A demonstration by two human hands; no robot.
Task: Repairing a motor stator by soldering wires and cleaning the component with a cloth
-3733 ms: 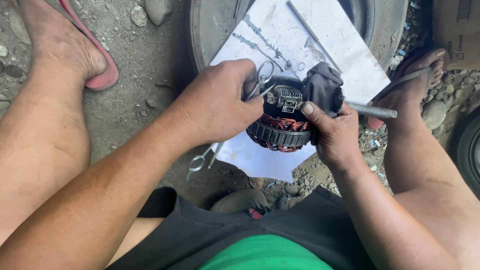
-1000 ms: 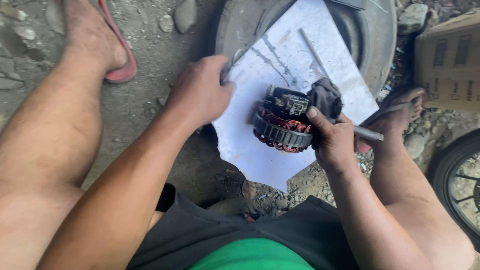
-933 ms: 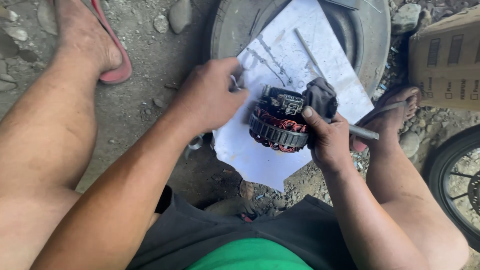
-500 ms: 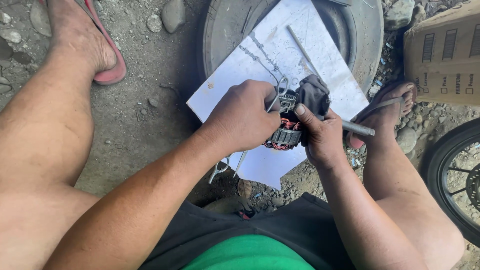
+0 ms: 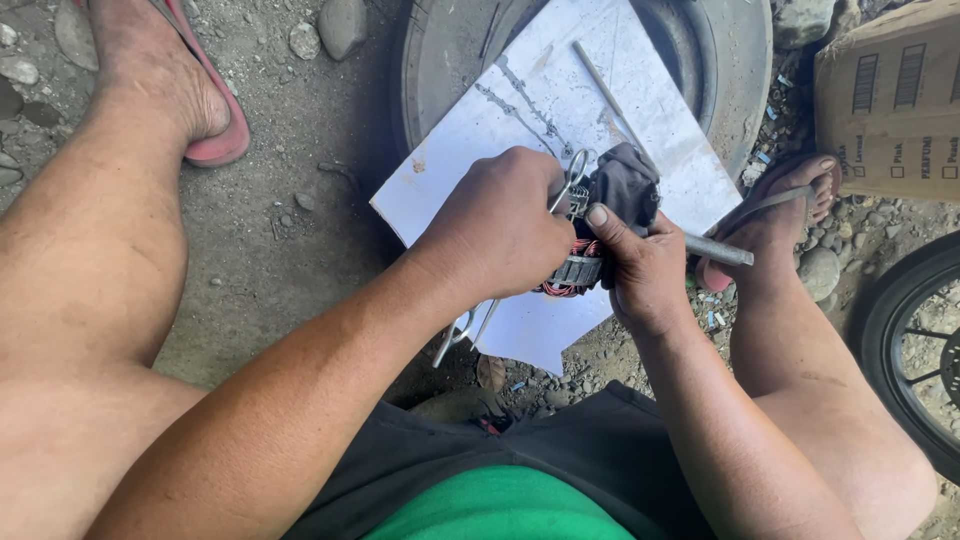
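On gravelly dirt, a white board (image 5: pixel 640 110) covers an old tyre (image 5: pixel 735 60).

The left hand (image 5: pixel 497 228) closed over a round motor part with copper windings (image 5: pixel 575 270), while the right hand (image 5: pixel 640 270) gripped its dark cloth-wrapped side (image 5: pixel 625 185). Beneath lay a white board (image 5: pixel 560 100) on a tyre (image 5: pixel 740 70).

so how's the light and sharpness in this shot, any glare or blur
Head view: even, soft daylight with no hard shadows; the white board is bright but not blown out. Left hand and right hand are sharp, as is the copper-wound motor part between them. The carton and wheel at the right edge look slightly stretched.
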